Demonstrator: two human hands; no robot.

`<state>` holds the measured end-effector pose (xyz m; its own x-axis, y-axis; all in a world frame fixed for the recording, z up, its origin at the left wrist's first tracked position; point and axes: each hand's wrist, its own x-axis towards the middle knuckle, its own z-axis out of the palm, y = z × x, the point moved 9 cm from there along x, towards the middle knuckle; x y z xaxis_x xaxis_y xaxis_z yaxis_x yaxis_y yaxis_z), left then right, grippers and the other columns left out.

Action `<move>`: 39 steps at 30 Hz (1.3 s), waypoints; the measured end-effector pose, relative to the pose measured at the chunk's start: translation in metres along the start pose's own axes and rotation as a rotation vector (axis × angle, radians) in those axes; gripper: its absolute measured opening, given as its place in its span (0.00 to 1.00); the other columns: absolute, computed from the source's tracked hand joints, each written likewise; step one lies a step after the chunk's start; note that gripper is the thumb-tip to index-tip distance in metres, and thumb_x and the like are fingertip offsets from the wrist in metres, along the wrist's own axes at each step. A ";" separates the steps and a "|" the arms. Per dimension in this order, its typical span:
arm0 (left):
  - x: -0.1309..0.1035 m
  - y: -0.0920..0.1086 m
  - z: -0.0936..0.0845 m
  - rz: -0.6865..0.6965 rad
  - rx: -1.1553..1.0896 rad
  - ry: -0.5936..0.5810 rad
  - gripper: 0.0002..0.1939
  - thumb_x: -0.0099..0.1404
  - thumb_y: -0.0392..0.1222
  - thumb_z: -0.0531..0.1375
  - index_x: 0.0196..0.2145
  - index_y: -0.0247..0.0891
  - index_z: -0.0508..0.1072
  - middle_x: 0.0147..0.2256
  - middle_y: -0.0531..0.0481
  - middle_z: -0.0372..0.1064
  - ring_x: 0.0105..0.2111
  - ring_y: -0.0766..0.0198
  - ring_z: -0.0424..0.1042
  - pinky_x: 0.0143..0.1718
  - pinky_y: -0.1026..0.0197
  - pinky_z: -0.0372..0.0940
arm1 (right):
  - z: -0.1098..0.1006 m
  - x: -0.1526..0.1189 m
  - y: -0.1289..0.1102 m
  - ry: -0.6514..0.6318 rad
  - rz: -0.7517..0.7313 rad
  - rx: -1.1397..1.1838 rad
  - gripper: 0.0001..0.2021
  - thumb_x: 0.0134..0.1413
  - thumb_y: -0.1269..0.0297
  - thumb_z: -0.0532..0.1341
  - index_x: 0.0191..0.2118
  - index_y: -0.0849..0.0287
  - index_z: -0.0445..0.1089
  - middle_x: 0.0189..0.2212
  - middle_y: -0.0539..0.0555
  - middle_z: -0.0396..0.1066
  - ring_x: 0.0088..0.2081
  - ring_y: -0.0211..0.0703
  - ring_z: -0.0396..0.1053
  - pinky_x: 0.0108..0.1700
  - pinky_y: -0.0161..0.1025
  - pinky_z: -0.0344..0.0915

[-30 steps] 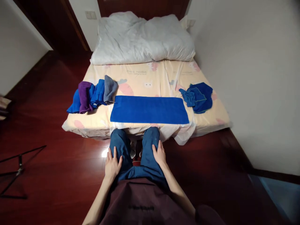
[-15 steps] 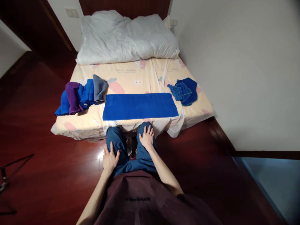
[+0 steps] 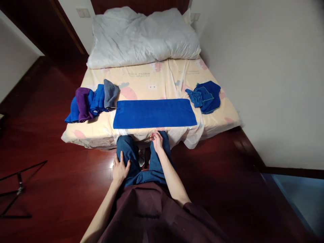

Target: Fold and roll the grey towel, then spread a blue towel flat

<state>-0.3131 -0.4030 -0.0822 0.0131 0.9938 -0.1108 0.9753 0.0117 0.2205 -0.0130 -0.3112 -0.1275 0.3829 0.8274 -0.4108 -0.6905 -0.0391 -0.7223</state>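
Note:
A blue towel (image 3: pixel 155 113) lies flat and lengthwise along the near edge of the bed, just beyond my knees. My left hand (image 3: pixel 120 169) rests on my left thigh, fingers spread, holding nothing. Over my right knee, close to the towel's front edge, my right hand (image 3: pixel 157 140) is lifted with its fingers loosely bent and apart; nothing shows in it. Left of the towel sit bunched cloths: a purple towel (image 3: pixel 84 104), blue ones (image 3: pixel 98 99) and a grey towel (image 3: pixel 110 93). To its right, crumpled blue cloths (image 3: pixel 211 98) lie in a small heap.
The bed (image 3: pixel 146 82) has a patterned sheet, with a white quilt (image 3: pixel 141 38) piled at the headboard. A wall (image 3: pixel 265 77) runs along the right side. On the dark red floor at the left stand thin black stand legs (image 3: pixel 19 179).
My right hand has risen off my right knee and moved slightly forward, its fingers now bent. My left hand stays on my thigh. The view has shifted slightly left.

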 end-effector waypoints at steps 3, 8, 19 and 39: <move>0.001 0.003 -0.001 0.004 0.012 -0.008 0.41 0.76 0.56 0.53 0.77 0.31 0.50 0.72 0.21 0.48 0.67 0.33 0.64 0.63 0.37 0.65 | 0.001 0.006 -0.002 0.007 0.066 0.109 0.17 0.56 0.62 0.65 0.52 0.56 0.69 0.38 0.52 0.80 0.32 0.39 0.75 0.32 0.34 0.67; 0.002 0.005 -0.002 -0.004 0.018 -0.029 0.41 0.76 0.56 0.53 0.78 0.32 0.49 0.73 0.21 0.48 0.67 0.32 0.64 0.62 0.37 0.66 | 0.004 0.010 -0.003 -0.014 0.088 0.140 0.18 0.59 0.60 0.65 0.53 0.53 0.67 0.41 0.52 0.80 0.34 0.39 0.75 0.34 0.34 0.66; 0.001 0.012 -0.003 0.005 0.009 -0.024 0.40 0.76 0.56 0.52 0.77 0.33 0.51 0.73 0.22 0.48 0.67 0.34 0.64 0.62 0.37 0.65 | 0.015 0.023 0.000 -0.033 0.087 0.091 0.13 0.67 0.58 0.59 0.54 0.51 0.64 0.47 0.53 0.80 0.36 0.37 0.74 0.36 0.33 0.66; 0.000 0.018 0.000 0.042 -0.027 -0.006 0.39 0.76 0.56 0.53 0.77 0.35 0.52 0.73 0.26 0.48 0.67 0.35 0.63 0.63 0.39 0.65 | 0.038 0.062 -0.013 -0.177 0.144 0.184 0.26 0.76 0.50 0.43 0.51 0.54 0.75 0.67 0.56 0.69 0.51 0.42 0.75 0.53 0.47 0.77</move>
<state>-0.2954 -0.4030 -0.0787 0.0556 0.9927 -0.1067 0.9675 -0.0272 0.2513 -0.0039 -0.2378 -0.1225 0.1714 0.9061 -0.3868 -0.8358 -0.0741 -0.5440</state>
